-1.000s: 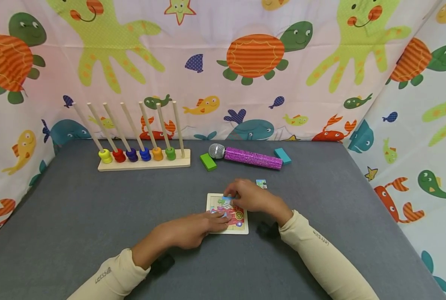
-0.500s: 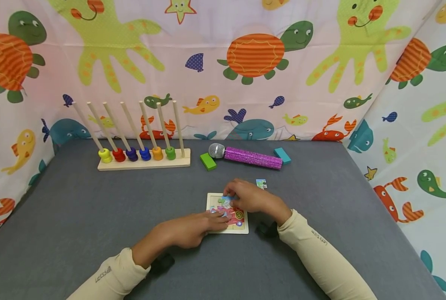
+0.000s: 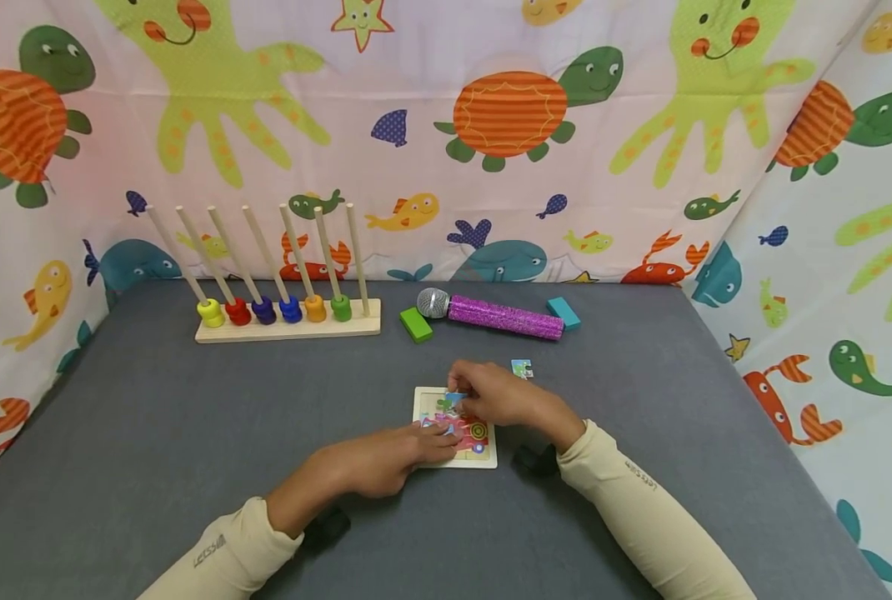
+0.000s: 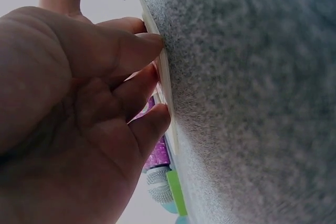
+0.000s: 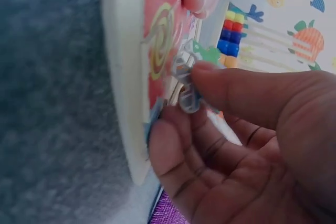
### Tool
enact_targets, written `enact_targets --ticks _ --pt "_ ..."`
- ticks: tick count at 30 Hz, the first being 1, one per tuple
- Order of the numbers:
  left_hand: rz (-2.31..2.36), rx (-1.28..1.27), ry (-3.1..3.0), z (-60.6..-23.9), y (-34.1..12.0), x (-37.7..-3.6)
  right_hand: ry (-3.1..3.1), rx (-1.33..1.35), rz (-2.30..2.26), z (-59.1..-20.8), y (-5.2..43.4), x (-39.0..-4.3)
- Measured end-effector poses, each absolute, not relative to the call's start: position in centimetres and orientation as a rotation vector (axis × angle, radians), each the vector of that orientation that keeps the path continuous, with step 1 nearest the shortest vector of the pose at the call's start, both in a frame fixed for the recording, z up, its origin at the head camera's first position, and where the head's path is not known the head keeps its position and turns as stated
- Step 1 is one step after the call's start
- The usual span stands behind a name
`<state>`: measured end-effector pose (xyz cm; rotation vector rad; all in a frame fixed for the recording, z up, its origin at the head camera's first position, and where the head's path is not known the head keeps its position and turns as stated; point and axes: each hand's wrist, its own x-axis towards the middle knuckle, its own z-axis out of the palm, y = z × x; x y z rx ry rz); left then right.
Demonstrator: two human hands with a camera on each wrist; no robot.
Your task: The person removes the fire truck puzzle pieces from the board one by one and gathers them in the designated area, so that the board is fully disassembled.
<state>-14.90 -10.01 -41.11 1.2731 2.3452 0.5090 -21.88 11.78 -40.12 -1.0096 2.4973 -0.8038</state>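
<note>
From my seat I see the right hand [image 3: 500, 397] pinching a small puzzle piece [image 5: 185, 80] between thumb and fingertips, tilted against the upper part of the puzzle board [image 3: 490, 457]; the board lies flat on the grey table [image 3: 153, 433], near the front edge and close to the body. The left hand [image 3: 374, 460] rests at the board's left side with straight fingers pressing down on it, gripping nothing (the left wrist view shows the fingertips [image 4: 156, 39] on the board's rim).

What worries me: in the right wrist view the piece looks angled, one edge lifted off the board; if it is pushed down that way, I judge it could jam on the neighbouring pieces or pop one of them loose. The grip is only a fingertip pinch, so a slip could send the piece skidding across the table. If the left fingers ease off, the thin board may slide or turn under the push, and the slot would no longer line up.

A second loose piece [image 3: 522, 368] lies just beyond the right hand, apart from the board; a careless sweep of the wrist could knock it toward the purple microphone [image 3: 491, 314]. The peg rack with coloured beads [image 3: 284, 321] stands well apart at the back left, and I see no risk there.
</note>
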Motion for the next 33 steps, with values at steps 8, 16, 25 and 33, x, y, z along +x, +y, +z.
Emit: enact_targets --ticks 8,16,25,33 --pt "0.471 1.23 2.347 -40.9 -9.8 -14.9 2.457 -1.026 -1.008 -40.3 13.6 -22.8" --pt "0.48 1.213 2.338 -40.4 -9.4 -15.6 2.548 -0.927 -1.081 -39.6 17.1 -23.7" --pt "0.707 1.258 2.278 -39.9 -9.1 -16.6 2.625 -0.832 -1.084 -39.7 20.2 -24.8" --pt "0.425 1.348 2.377 -40.4 -9.1 -16.4 2.628 -0.758 -1.092 -39.7 21.3 -25.8"
